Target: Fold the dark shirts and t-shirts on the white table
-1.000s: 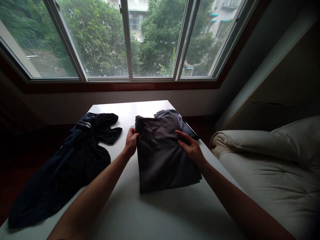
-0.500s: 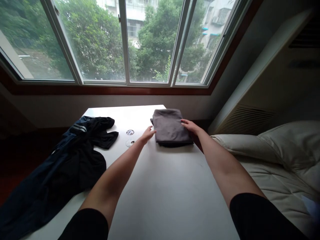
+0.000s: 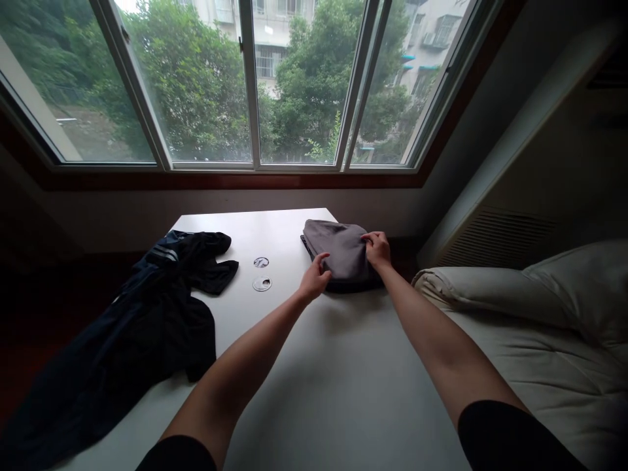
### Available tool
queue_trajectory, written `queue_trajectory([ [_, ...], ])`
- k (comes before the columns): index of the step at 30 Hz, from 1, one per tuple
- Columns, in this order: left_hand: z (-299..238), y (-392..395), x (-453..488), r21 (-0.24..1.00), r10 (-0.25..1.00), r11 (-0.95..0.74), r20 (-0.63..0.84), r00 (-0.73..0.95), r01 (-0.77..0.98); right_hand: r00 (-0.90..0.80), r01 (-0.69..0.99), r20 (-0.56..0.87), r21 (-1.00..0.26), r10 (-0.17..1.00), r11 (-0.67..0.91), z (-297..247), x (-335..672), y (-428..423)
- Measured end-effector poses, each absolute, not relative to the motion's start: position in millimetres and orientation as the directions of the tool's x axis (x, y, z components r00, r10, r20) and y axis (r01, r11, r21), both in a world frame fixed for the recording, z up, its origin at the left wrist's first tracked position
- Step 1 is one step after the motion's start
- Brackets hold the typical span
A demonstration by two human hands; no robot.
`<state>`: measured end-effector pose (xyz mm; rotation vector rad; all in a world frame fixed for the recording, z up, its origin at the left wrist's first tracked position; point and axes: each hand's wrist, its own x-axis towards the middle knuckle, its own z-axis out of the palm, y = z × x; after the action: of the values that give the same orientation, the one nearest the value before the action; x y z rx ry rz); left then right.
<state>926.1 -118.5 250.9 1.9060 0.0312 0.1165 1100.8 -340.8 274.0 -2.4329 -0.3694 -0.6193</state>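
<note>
On table: right hand pinching 1 folded grey garment.

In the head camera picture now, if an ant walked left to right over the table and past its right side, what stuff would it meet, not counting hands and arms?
Dark clothes → two round fittings in the tabletop → folded grey cloth → pale cushions.
</note>
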Motion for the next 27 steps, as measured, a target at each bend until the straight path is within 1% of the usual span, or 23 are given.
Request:
queue_trajectory([
  [2, 247, -120, 919, 0.874, 0.067, -0.487, 0.039, 0.997, -0.002, 0.924, 0.303, 0.356, -0.455, 0.141, -0.837, 269, 1100, -344],
  [3, 245, -119, 916, 0.84, 0.076, -0.542, 0.03, 0.997, 0.016, 0.952, 0.25, 0.272, -0.43, 0.14, -0.868, 267, 1099, -346],
  [4, 243, -117, 912, 0.821, 0.083, -0.57, 0.022, 0.996, 0.029, 0.967, 0.21, 0.22, -0.398, 0.13, -0.893, 265, 1098, -347],
  [5, 241, -114, 908, 0.814, 0.089, -0.58, 0.023, 0.996, 0.033, 0.969, 0.193, 0.216, -0.368, 0.118, -0.91, 265, 1097, -346],
  [7, 239, -106, 901, 0.807, 0.083, -0.591, 0.047, 0.995, 0.011, 0.937, 0.232, 0.328, -0.327, 0.12, -0.916, 266, 1094, -341],
  [9, 237, -98, 893, 0.784, 0.056, -0.62, 0.079, 0.995, -0.027, 0.871, 0.334, 0.459, -0.292, 0.175, -0.896, 268, 1090, -330],
  [10, 235, -95, 888, 0.768, 0.049, -0.639, 0.094, 0.994, -0.041, 0.849, 0.381, 0.483, -0.277, 0.215, -0.882, 268, 1088, -323],
  [11, 233, -92, 884, 0.751, 0.05, -0.659, 0.106, 0.993, -0.047, 0.846, 0.416, 0.466, -0.267, 0.261, -0.869, 266, 1085, -315],
  [13, 230, -86, 876, 0.721, 0.073, -0.692, 0.12, 0.99, -0.036, 0.877, 0.443, 0.329, -0.271, 0.35, -0.855, 258, 1078, -300],
  [15, 228, -77, 868, 0.706, 0.095, -0.708, 0.111, 0.989, -0.011, 0.905, 0.424, 0.174, -0.281, 0.389, -0.861, 246, 1069, -289],
  [16, 228, -70, 865, 0.701, 0.1, -0.714, 0.105, 0.989, -0.002, 0.91, 0.414, 0.141, -0.281, 0.389, -0.866, 239, 1064, -285],
  [17, 230, -60, 861, 0.693, 0.107, -0.721, 0.103, 0.989, 0.006, 0.912, 0.409, 0.147, -0.277, 0.383, -0.869, 234, 1060, -282],
  [19, 237, -33, 854, 0.661, 0.143, -0.75, 0.122, 0.982, 0.027, 0.901, 0.421, 0.235, -0.267, 0.366, -0.867, 225, 1051, -282],
  [21, 250, 6, 844, 0.61, 0.247, -0.787, 0.174, 0.953, 0.093, 0.869, 0.449, 0.351, -0.268, 0.348, -0.852, 219, 1043, -285],
  [22, 257, 28, 838, 0.588, 0.34, -0.792, 0.203, 0.918, 0.163, 0.852, 0.463, 0.401, -0.274, 0.337, -0.843, 217, 1040, -287],
  [23, 263, 51, 830, 0.582, 0.466, -0.769, 0.228, 0.855, 0.264, 0.836, 0.475, 0.441, -0.283, 0.326, -0.833, 215, 1037, -289],
  [25, 270, 92, 810, 0.572, 0.71, -0.66, 0.263, 0.653, 0.487, 0.818, 0.492, 0.482, -0.303, 0.314, -0.816, 213, 1033, -293],
  [26, 270, 110, 798, 0.55, 0.772, -0.618, 0.29, 0.566, 0.561, 0.815, 0.497, 0.488, -0.309, 0.313, -0.811, 213, 1031, -294],
  [27, 267, 124, 785, 0.517, 0.801, -0.594, 0.305, 0.516, 0.616, 0.814, 0.499, 0.49, -0.314, 0.313, -0.808, 213, 1030, -294],
])
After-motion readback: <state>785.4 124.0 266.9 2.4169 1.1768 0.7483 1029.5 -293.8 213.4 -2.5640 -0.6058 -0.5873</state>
